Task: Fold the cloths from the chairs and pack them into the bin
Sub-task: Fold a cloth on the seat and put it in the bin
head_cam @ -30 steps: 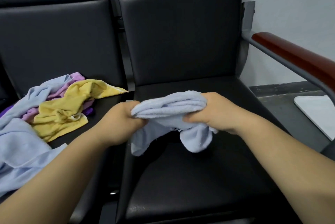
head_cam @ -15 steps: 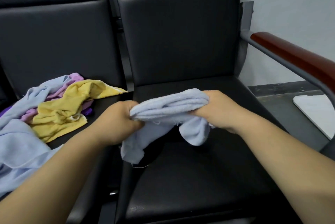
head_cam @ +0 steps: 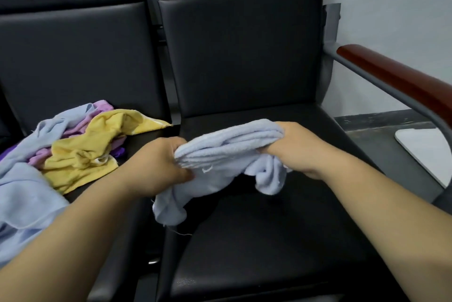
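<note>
A light blue cloth [head_cam: 227, 147] is bunched into folds and held above the black seat of the right chair [head_cam: 256, 240]. My left hand [head_cam: 156, 164] grips its left end. My right hand [head_cam: 296, 147] grips its right end. Two loose ends of the cloth hang down below my hands. On the left chair's seat lies a heap of unfolded cloths: a yellow one [head_cam: 85, 152], a pink one [head_cam: 102, 108] and a light blue one [head_cam: 22, 194]. No bin is in view.
The right chair has a red-brown armrest [head_cam: 396, 81] on a grey metal frame. A white flat object [head_cam: 425, 152] lies on the dark floor beyond the chair's right side. A pale wall stands behind.
The cloth's lower left end has dropped further below my left hand. My hands have stayed nearly in place, gripping the bunched cloth.
</note>
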A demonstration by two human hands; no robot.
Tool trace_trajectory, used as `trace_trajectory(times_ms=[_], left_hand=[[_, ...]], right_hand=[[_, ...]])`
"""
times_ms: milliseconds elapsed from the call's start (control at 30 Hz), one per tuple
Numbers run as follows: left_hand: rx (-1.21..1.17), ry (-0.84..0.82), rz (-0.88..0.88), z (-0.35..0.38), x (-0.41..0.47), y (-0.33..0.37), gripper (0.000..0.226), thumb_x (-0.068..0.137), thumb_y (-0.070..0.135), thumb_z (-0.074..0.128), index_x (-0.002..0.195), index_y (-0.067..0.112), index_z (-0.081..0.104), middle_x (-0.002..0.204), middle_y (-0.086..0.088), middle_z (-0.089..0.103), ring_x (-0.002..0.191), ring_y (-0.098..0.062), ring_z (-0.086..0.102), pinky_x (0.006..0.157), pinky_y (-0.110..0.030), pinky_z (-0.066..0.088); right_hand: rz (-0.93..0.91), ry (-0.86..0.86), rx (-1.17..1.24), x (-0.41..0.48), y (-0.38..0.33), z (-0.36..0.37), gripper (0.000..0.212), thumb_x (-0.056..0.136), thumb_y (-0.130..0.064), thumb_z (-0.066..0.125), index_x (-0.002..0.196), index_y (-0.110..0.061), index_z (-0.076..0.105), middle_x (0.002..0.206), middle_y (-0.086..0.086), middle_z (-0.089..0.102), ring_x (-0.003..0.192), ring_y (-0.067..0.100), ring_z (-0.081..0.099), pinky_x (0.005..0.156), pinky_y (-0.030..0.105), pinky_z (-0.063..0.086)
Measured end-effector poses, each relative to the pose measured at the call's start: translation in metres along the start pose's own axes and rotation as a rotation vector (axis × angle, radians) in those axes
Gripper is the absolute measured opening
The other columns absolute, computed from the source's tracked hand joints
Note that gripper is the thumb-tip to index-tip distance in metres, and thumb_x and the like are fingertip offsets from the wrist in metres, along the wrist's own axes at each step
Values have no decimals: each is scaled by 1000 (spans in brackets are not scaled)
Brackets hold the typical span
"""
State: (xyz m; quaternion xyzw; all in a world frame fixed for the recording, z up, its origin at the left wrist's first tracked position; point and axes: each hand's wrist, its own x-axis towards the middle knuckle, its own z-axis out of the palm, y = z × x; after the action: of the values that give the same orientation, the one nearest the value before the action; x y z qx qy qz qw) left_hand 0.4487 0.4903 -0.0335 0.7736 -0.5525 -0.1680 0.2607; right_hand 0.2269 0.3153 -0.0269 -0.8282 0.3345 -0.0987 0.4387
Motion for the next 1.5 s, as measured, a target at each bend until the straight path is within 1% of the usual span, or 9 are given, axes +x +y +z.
trace_trajectory(times_ms=[100,267,433,600,867,1067,1200,1333,1500], left_hand=[[31,156,14,-1,3,-10,18,75,32,74,77,18,63,73,-2,67,70,-17,62,67,-40,52],[30,37,19,-12,3,0,19,76,23,82,78,22,64,76,9,69,70,-9,62,65,-31,51],[411,88,-27,-39,42,13,18,81,25,71,83,29,53,77,10,59,75,-17,57,66,-32,43],[515,306,-28,-85,80,38,13,89,32,61,90,23,51,86,1,61,78,-28,59,67,-37,49],[631,560,190,-90,65,64,22,91,27,59,81,19,40,69,3,50,62,-28,52,57,-39,45],[550,193,89,-28,42,36,27,73,34,67,78,25,42,70,8,47,74,-24,62,66,-31,43],[14,152,54,20,22,-2,18,86,28,65,77,33,50,75,13,60,70,2,56,67,-26,40],[-352,173,-52,22,26,-8,34,70,41,70,90,15,61,75,2,68,67,-8,63,56,-27,49],[45,-90,1,-11,45,2,41,64,36,91,96,26,66,90,9,73,85,-6,69,75,-26,56]], right_hand=[[-48,-143,50,-6,1,-6,14,83,-23,82,96,-24,76,84,-6,78,72,5,71,61,21,54],[49,-75,-511,11,1,-8,24,86,-24,67,66,-17,54,58,-1,51,55,13,46,55,29,38],[43,8,-828,43,-24,-27,20,79,-14,70,63,-13,58,60,0,60,54,18,53,51,31,41],[54,207,-866,59,-76,-68,45,62,2,90,79,-20,55,74,4,64,63,22,63,54,34,48],[-128,520,-811,28,-75,-89,29,92,-6,63,79,-21,42,75,-3,47,65,16,47,63,34,41],[31,174,-728,3,-14,-47,33,72,-11,83,85,-18,54,89,1,62,76,23,65,64,33,50],[49,-34,-209,-1,24,-19,13,94,-21,64,94,-10,71,84,16,76,86,37,74,68,38,56],[-5,-101,9,6,27,-18,24,80,-22,83,102,-22,74,99,1,78,96,21,75,86,39,62],[-25,-127,-541,44,11,-28,15,76,-28,79,80,-21,66,74,-3,69,68,15,66,63,34,55]])
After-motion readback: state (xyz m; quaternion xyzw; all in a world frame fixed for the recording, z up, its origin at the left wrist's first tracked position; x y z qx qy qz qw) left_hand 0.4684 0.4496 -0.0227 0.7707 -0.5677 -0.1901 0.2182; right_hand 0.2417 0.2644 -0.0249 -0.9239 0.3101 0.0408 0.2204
